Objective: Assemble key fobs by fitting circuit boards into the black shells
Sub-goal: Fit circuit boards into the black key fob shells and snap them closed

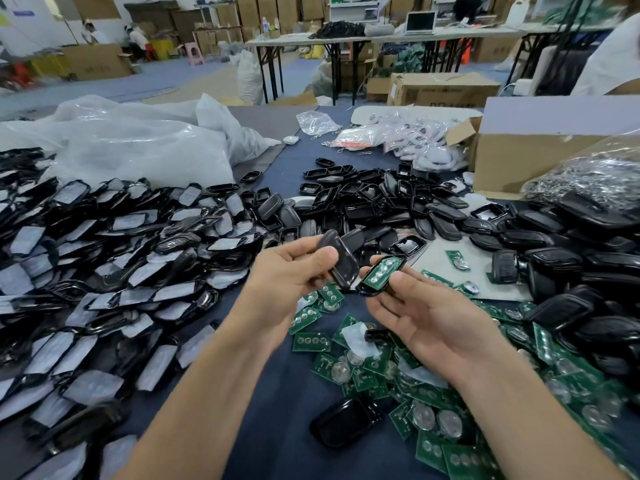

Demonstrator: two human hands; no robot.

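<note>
Board in shell: a green circuit board [381, 271] lies inside a black lower shell [370, 289], held above the table between the two hands, tilted towards the camera.
Right hand [426, 317]: pinches that loaded shell at its edges with thumb and fingertips, the other fingers loose.
Cover shell [341, 263]: a second black piece just left of the loaded shell, near it at the lower end.
Left hand [294, 275]: grips the cover between thumb and fingers.
Below: loose boards [433, 410] spread over the dark table [277, 393]; empty shells [374, 199] heaped beyond.
Risk: if the board sits crooked, closing the cover could pinch it or leave a gap; the light fingertip hold could let the shell slip into the boards.
Unclear: whether the board is fully seated, whether the two pieces touch, and the left fingertips behind the cover.
</note>
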